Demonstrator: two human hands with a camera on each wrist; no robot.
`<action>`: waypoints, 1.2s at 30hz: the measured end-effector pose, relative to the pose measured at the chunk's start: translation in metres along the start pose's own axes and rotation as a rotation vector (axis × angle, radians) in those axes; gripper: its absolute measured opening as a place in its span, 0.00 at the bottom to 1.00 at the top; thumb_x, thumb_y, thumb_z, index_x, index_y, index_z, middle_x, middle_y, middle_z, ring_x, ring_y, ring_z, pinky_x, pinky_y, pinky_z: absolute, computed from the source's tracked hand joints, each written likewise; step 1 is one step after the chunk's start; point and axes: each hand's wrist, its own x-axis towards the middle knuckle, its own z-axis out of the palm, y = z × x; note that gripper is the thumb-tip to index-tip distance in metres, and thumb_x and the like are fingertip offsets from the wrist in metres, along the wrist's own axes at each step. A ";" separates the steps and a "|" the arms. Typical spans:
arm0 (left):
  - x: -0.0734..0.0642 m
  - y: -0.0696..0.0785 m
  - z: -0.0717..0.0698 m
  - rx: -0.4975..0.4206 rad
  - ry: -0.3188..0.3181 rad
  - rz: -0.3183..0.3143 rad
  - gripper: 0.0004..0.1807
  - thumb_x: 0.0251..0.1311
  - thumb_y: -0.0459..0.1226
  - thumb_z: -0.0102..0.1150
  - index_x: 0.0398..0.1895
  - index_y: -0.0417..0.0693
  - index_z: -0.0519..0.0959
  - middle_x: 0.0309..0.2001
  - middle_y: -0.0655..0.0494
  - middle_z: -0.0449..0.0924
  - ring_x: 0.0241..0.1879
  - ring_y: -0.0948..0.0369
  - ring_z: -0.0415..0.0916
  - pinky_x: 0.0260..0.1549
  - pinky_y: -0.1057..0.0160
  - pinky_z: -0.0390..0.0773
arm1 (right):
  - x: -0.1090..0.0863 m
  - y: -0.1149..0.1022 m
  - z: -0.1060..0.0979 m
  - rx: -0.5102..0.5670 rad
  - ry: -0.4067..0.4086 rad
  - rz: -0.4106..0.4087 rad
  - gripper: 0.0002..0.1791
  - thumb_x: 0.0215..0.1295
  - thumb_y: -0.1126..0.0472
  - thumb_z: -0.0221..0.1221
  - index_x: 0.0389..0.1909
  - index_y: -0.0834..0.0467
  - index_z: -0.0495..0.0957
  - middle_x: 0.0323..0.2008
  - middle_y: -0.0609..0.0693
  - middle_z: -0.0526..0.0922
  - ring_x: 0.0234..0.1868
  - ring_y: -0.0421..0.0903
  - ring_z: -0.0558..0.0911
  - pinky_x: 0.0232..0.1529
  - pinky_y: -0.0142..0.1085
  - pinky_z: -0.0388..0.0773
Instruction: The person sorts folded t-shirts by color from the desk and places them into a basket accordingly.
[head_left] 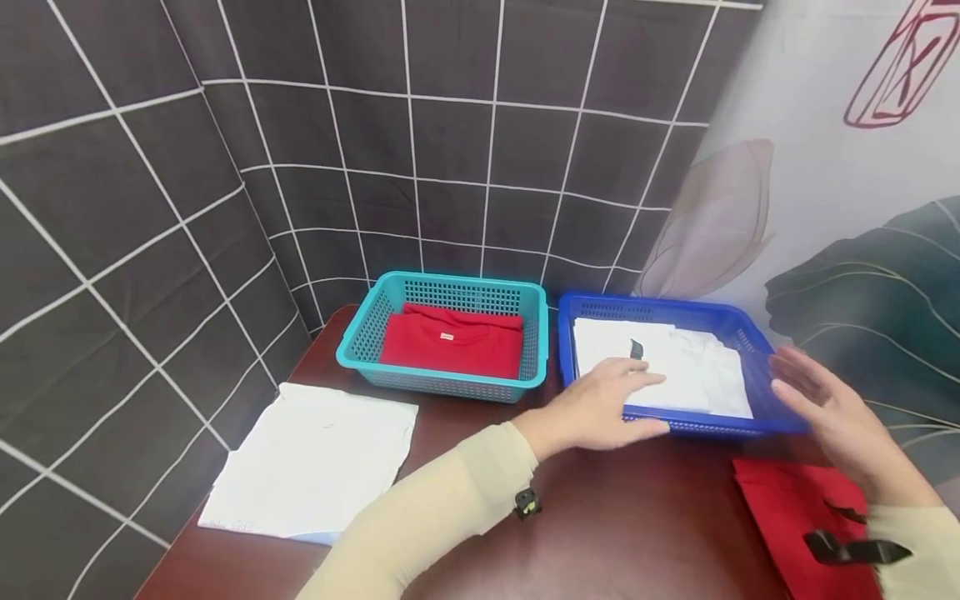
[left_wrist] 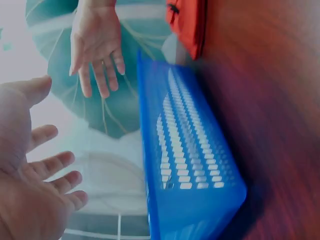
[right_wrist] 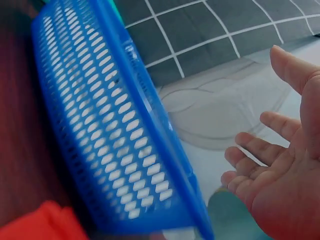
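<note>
A blue basket (head_left: pixel 757 408) holds folded white clothes (head_left: pixel 675 367), with a small dark tag showing on top. Over its front left part is my left hand (head_left: pixel 611 404), fingers loosely spread and thumb pointing right. The left wrist view shows that left hand (left_wrist: pixel 35 165) higher than the basket's perforated side (left_wrist: pixel 190 145), with nothing in it. My right hand (head_left: pixel 840 417) is at the basket's right end, palm turned inward. Its fingers (right_wrist: pixel 250 155) are extended and hold nothing in the right wrist view.
Left of the blue basket stands a teal basket (head_left: pixel 442 383) with folded red clothing (head_left: pixel 457 346). A white garment (head_left: pixel 315 467) lies flat on the brown table (head_left: pixel 600 525) at left. Red fabric (head_left: pixel 795 517) lies under my right forearm. Gridded dark cloth (head_left: pixel 450 142) hangs behind.
</note>
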 end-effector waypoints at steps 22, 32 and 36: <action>-0.013 0.057 0.079 0.439 -0.307 0.171 0.41 0.56 0.74 0.35 0.74 0.77 0.49 0.74 0.68 0.47 0.73 0.65 0.39 0.69 0.64 0.48 | -0.076 0.084 0.002 -0.180 0.012 0.358 0.48 0.71 0.44 0.51 0.73 0.66 0.35 0.65 0.80 0.46 0.58 0.61 0.66 0.43 0.35 0.75; -0.016 0.053 0.103 0.429 -0.362 0.090 0.45 0.52 0.77 0.34 0.74 0.81 0.41 0.75 0.70 0.39 0.74 0.64 0.37 0.69 0.61 0.51 | -0.085 0.113 0.031 -0.529 -0.080 0.360 0.58 0.59 0.31 0.54 0.69 0.73 0.42 0.63 0.83 0.36 0.61 0.83 0.33 0.41 0.84 0.38; -0.016 0.051 0.108 0.416 -0.370 0.077 0.45 0.51 0.77 0.34 0.73 0.82 0.40 0.75 0.70 0.39 0.74 0.64 0.38 0.69 0.61 0.51 | -0.088 0.118 0.044 -0.574 -0.107 0.413 0.62 0.55 0.26 0.53 0.69 0.71 0.41 0.64 0.82 0.33 0.61 0.81 0.28 0.40 0.84 0.29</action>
